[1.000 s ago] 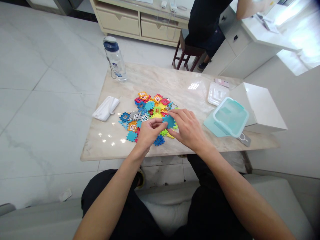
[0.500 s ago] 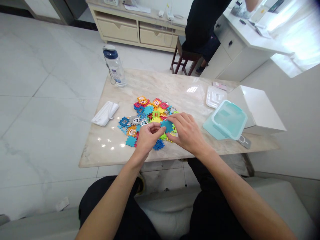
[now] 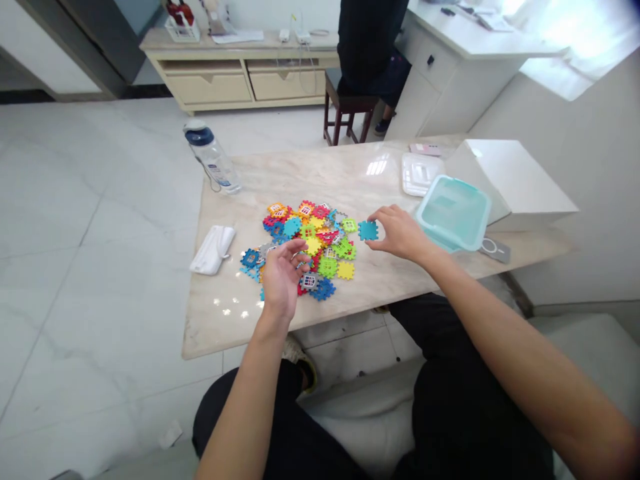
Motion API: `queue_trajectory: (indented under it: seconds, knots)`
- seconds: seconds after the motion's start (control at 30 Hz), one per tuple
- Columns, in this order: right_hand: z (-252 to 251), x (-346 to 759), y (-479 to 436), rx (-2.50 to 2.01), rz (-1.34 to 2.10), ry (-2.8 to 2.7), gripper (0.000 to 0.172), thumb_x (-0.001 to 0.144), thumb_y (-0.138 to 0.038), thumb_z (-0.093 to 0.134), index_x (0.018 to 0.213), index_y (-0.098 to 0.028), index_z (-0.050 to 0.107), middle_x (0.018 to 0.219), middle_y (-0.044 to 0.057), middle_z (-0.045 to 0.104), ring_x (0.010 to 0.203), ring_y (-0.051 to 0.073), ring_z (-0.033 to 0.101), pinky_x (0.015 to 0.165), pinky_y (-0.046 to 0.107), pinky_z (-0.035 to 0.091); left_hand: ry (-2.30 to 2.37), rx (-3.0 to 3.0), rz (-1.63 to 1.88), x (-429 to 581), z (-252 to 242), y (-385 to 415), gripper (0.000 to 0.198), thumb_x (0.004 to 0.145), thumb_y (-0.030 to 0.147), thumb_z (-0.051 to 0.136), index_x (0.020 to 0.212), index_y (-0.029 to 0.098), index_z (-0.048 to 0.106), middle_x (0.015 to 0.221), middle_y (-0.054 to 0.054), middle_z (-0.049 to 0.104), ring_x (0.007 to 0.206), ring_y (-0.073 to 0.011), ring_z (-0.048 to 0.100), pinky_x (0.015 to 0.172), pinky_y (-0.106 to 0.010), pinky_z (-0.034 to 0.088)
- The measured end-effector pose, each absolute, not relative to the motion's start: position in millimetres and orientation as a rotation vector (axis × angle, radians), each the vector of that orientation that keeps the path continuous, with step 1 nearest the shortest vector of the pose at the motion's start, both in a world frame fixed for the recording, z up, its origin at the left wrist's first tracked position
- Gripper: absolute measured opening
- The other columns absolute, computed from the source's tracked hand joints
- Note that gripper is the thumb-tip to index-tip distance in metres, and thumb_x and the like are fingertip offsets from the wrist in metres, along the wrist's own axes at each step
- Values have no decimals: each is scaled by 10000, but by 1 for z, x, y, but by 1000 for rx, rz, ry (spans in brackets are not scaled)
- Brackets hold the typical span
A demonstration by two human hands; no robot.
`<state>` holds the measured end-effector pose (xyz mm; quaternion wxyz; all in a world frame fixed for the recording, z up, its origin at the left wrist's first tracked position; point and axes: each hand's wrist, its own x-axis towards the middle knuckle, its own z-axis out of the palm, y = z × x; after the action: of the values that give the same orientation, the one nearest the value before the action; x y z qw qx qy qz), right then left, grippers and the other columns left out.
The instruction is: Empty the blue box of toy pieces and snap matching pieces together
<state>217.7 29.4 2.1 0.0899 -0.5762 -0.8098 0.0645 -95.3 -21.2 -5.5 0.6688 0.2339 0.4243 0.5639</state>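
A teal square tile with notched edges is pinched between the thumb and fingers of my right hand, just right of the pile. My left hand is over the pile's lower left, fingers apart and loosely curled, with nothing in it. Beneath and beside it spread many coloured interlocking tiles, among them a yellow tile, a lime green tile and a dark blue tile. Some have white window-like inserts. My left hand hides part of the pile.
A water bottle stands at the table's far left, above a folded white cloth or pack. To the right are a turquoise-rimmed container, a clear lid, a white box and a grey phone-like object. Another person is beyond the table.
My hands have parted. The right one has carried the teal tile rightward off the pile, while the left has let go of it and drawn back left. The camera view has shifted.
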Motion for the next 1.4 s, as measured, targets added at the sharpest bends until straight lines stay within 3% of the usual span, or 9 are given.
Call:
queue_trajectory:
  seconds: [0.27, 0.53, 0.83, 1.4]
  knots:
    - [-40, 248, 32, -1995, 373, -2546, 519, 887, -436, 854, 1314, -157, 759, 1330, 182, 766, 1273, 405, 653, 1078, 487, 540, 883, 342, 1288, -101, -3, -12, 303, 851, 403, 638, 975, 163, 775, 897, -60, 750, 690, -139, 665, 614, -240, 556]
    - [-66, 243, 34, -1936, 498, -2640, 581, 881, -426, 860, 1373, -153, 717, 1383, 183, 731, 1287, 372, 670, 1055, 422, 538, 899, 276, 1323, -102, -3, -8, 260, 839, 358, 603, 947, 176, 754, 843, -54, 729, 654, -143, 643, 597, -248, 548]
    - [-72, 227, 33, -1882, 509, -2696, 565, 898, -426, 844, 1376, -166, 693, 1384, 177, 719, 1275, 365, 671, 1055, 425, 527, 868, 503, 1307, -96, 2, -15, 290, 825, 403, 679, 944, 165, 795, 911, -68, 731, 753, -150, 649, 626, -234, 531]
    - [-69, 224, 31, -1897, 466, -2749, 573, 898, -401, 842, 1388, -161, 670, 1410, 171, 677, 1269, 353, 648, 1052, 413, 523, 870, 612, 1336, -90, 5, -16, 277, 901, 448, 696, 899, 186, 786, 840, -58, 709, 722, -149, 638, 606, -231, 504]
